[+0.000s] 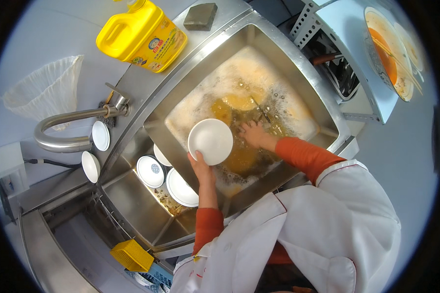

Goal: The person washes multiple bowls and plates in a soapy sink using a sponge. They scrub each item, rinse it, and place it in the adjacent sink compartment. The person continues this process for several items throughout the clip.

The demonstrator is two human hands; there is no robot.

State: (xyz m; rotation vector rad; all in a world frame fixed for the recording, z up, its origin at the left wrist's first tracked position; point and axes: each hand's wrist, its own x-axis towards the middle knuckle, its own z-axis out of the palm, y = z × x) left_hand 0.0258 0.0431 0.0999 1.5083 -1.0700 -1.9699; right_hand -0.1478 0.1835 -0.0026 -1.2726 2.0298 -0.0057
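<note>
My left hand (202, 172) grips a white bowl (211, 141) by its near rim, thumb over the edge, above the right sink basin (297, 69). That basin holds murky, yellowish soapy water (242, 154) with foam around its sides. My right hand (255, 134) reaches into the water right of the bowl, fingers spread, with no object visible in them; the fingertips are partly hidden by the murk. A thin dark stick-like thing (260, 109) pokes up just beyond it. What lies deeper cannot be made out.
White dishes (150, 172) and food scraps (170, 201) lie in the left basin (128, 205). A steel faucet (64, 117), two white dishes (91, 166), a yellow detergent jug (143, 36) and a brown block (200, 17) line the back ledge. Soiled bowls with chopsticks (396, 60) stand on a right-hand shelf (346, 27).
</note>
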